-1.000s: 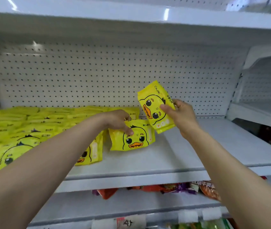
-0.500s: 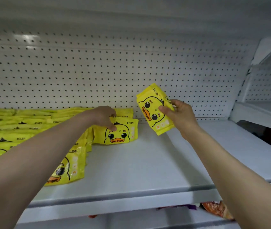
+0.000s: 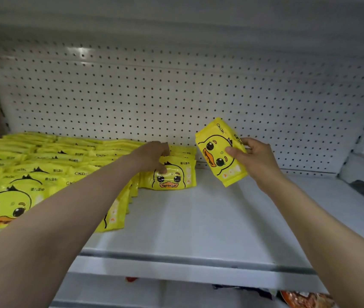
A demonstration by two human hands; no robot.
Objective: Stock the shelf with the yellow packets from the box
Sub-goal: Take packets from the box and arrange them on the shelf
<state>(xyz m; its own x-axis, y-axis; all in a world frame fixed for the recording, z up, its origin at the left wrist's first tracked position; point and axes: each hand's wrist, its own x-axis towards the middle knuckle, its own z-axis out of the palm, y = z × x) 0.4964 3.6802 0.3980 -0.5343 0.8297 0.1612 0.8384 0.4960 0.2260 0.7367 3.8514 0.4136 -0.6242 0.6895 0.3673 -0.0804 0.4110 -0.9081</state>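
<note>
Two hands are working at once on the shelf [image 3: 210, 221], and the step in hand looks like seating one packet at the end of the rows while the next waits. The left hand [image 3: 152, 156] is resting on the end packet [image 3: 172, 176], fingers curled over its top edge and thumb pressing its face; whether it is truly pinching it cannot be told for sure. To do this well, the person should be pushing that packet back until it is sitting flush against the rows [image 3: 50, 165] beside it, duck face forward and upright, before letting go. The right hand [image 3: 254, 161] is gripping a second packet [image 3: 220, 152], thumb across the front and fingers behind, holding it tilted in the air above the bare part of the shelf, just right of the end packet. That one likely belongs in front of or beside it, so the tilt should be levelled first. No box is showing.
</note>
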